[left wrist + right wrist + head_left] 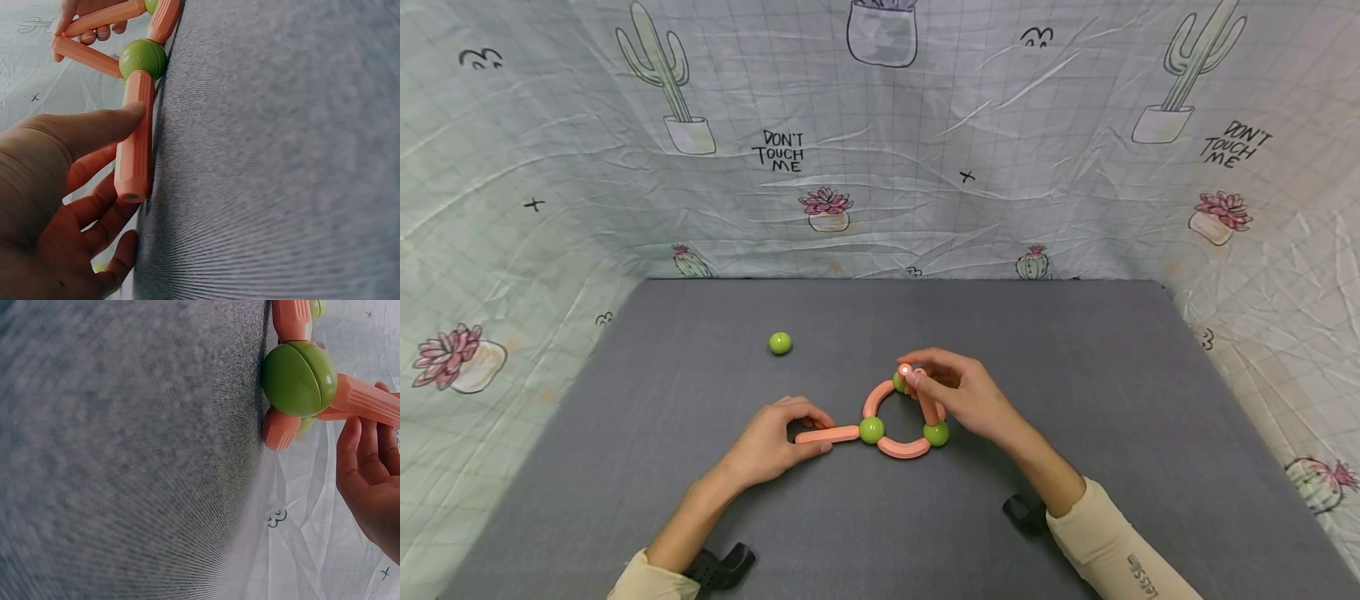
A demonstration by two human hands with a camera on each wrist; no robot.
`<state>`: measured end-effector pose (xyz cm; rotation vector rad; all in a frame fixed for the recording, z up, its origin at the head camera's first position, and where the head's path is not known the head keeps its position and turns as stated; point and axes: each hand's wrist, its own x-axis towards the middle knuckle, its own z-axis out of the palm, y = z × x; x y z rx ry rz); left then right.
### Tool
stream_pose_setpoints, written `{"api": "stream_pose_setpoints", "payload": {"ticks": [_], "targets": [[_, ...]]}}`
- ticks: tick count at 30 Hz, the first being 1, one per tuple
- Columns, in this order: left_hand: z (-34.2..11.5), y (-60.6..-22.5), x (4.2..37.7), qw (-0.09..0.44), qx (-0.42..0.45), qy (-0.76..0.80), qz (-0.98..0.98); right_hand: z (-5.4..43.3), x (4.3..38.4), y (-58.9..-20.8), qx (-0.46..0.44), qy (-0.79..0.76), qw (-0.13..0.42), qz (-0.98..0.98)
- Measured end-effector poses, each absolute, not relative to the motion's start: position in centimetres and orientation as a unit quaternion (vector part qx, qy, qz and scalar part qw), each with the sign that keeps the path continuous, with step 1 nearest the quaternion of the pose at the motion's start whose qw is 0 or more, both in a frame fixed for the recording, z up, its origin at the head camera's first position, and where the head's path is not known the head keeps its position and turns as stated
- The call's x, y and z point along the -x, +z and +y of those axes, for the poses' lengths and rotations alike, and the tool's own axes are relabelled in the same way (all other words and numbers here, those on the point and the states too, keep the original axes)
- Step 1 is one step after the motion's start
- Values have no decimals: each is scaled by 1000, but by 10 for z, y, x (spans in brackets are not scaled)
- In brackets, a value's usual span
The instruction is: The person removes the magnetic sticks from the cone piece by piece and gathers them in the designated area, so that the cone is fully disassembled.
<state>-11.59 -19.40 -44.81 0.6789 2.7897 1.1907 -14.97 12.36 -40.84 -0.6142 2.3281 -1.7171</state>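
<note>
1. The left hand was partly closed. Its thumb lay along the near side of the straight orange rod and the fingers were curved on the far side, so the rod was pinched lightly between them.
2. This rod lay low over the grey table, and its other end was joined to the left green ball.
3. The right hand was raised above the table. Its thumb and fingertips pinched the upper part of the leaning orange rod, which rose from the right green ball.
4. The end of a second raised rod was also at these fingertips; I cannot tell how firmly it was held.
5. Curved orange pieces and green balls made a ring between the two hands.
6. A loose green ball rested well apart, beyond the left hand.
</note>
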Motion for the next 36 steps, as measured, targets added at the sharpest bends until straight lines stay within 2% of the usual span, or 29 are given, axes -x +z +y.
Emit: {"api": "stream_pose_setpoints", "payload": {"ticks": [9,21,36], "targets": [[-187,-444,120,0,-198,402,894,125,148,-407,205,-577,88,785],[-146,-423,136,-58,-171,495,850,125,149,-408,205,-582,91,782],[-111,-417,145,-22,-179,560,809,127,151,-409,208,-601,102,765]]}}
